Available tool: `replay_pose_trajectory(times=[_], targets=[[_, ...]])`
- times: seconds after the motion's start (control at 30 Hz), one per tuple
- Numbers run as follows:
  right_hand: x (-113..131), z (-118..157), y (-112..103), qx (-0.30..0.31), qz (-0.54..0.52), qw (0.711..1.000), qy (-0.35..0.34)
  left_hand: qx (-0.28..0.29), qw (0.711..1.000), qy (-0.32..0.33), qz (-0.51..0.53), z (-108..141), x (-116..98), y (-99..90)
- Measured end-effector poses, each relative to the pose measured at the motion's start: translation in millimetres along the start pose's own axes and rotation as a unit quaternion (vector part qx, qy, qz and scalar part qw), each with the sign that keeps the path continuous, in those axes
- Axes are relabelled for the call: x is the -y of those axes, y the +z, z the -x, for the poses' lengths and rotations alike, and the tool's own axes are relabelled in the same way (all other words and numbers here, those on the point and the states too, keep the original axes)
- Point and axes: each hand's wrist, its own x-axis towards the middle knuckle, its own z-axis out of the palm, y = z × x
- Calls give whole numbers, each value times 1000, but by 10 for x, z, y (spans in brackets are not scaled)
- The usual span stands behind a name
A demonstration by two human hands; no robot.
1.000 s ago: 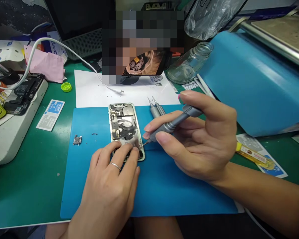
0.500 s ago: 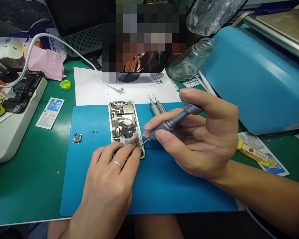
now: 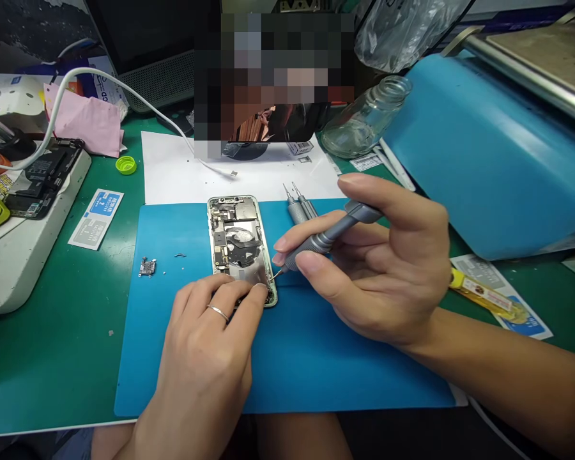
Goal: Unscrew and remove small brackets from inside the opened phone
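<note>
An opened phone (image 3: 242,246) with its inner parts bare lies on a blue mat (image 3: 335,377), its top end pointing away from me. My left hand (image 3: 208,338), with a ring on one finger, rests over the phone's lower end and steadies it; the fingertips cover part of the inside. A grey precision screwdriver (image 3: 311,245) is gripped in my right hand (image 3: 383,268), the index finger bent over its cap. Its thin tip reaches the phone's lower right edge. To the left on the mat are a small metal part (image 3: 147,267) and a few tiny pieces (image 3: 179,255).
Two more screwdrivers (image 3: 297,209) lie beyond the right hand. White paper (image 3: 172,169) with a cable plug (image 3: 233,174) covers the back of the mat. A glass jar (image 3: 359,131) leans behind. Phone parts (image 3: 43,172) sit on a white box at left; a yellow packet (image 3: 483,297) lies right.
The left fingers have shifted slightly at the phone's lower end. The screwdriver tip stays at the same lower right edge; the view has moved a little.
</note>
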Motion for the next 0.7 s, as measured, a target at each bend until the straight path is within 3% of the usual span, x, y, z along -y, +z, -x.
replay_pose_trajectory(times=[0.7], targets=[[7,-14,-9,-6,-13,1000,-1,20,999,-4,33,45,-12,-17]])
